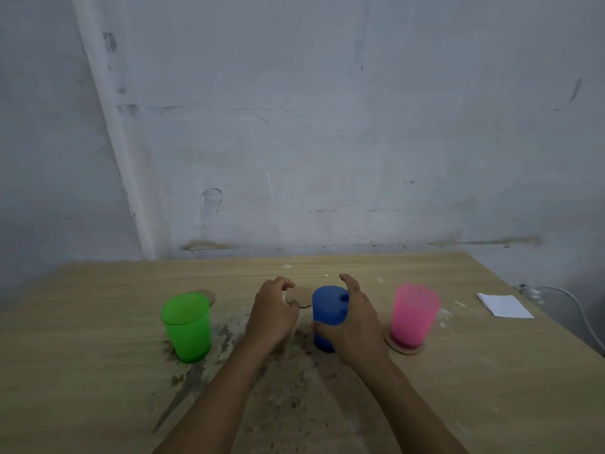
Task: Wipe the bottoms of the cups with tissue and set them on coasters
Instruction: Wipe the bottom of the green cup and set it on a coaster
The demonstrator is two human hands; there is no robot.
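Cups in three colours stand on a pale wooden surface (98,322) seen from above the person's own arms. The blue cup (329,317) is in the middle, upside down with its closed base on top, and the right hand (355,322) is wrapped around its side, thumb low on the near wall and fingers (343,298) curled round the far side. The left hand (273,314) sits just beside it, its fingers curled loosely near a round cardboard coaster (302,296) that lies behind the two hands. Whether that hand holds any tissue cannot be told.

The pink cup (414,316) stands upright to the right, already on its own cardboard coaster (397,347). The green cup (188,326) stands upright to the left, directly on the surface, with another coaster (209,294) partly visible behind it. A folded white tissue (504,304) lies well apart at the far right. Dark wet-looking smears mark the wood in front of the cups.

These look like thin, light plastic tumblers: stiff enough to keep shape, yet likely to flex if squeezed hard, and possibly slick if damp. A hold around the mid-wall, as shown, seems soundest, leaving the base free for wiping.
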